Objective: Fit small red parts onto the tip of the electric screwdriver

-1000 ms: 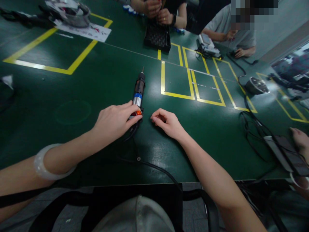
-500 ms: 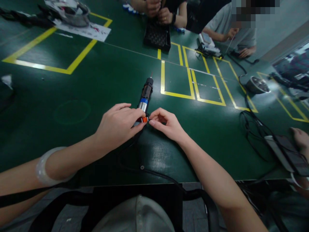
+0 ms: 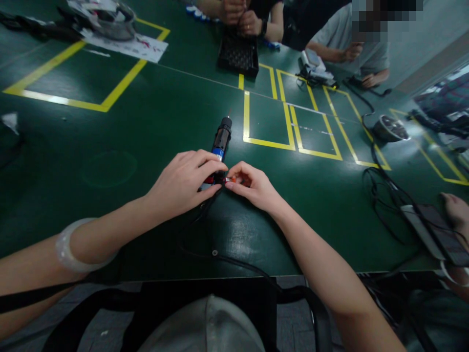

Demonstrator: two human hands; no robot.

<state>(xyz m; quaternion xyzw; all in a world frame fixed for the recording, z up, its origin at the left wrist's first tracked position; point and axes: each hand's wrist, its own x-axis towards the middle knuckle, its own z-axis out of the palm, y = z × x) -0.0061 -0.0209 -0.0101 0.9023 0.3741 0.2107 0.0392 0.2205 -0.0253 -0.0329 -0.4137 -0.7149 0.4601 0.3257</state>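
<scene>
An electric screwdriver point(image 3: 222, 136), black with a blue band and a thin bit at its tip, lies on the green table and points away from me. My left hand point(image 3: 186, 178) reaches over its near end, thumb and fingers closed around a small red-and-black part point(image 3: 209, 180); the fingers cover most of it. Just to the right, my right hand point(image 3: 253, 186) pinches a small orange piece point(image 3: 233, 180), partly hidden by its fingertips. The two hands' fingertips nearly meet. Whether the two small pieces are joined, I cannot tell.
A black cable point(image 3: 242, 264) runs along the front edge near a small ring point(image 3: 215, 253). Across the table, a co-worker's hands are above a black tray point(image 3: 239, 56). Metal bowls point(image 3: 390, 128) stand right and far left. A phone point(image 3: 436, 227) and cables lie right.
The orange piece, earlier at my left fingertips, has moved right into my right hand's pinch. My left fingers have shifted slightly, and red shows between them.
</scene>
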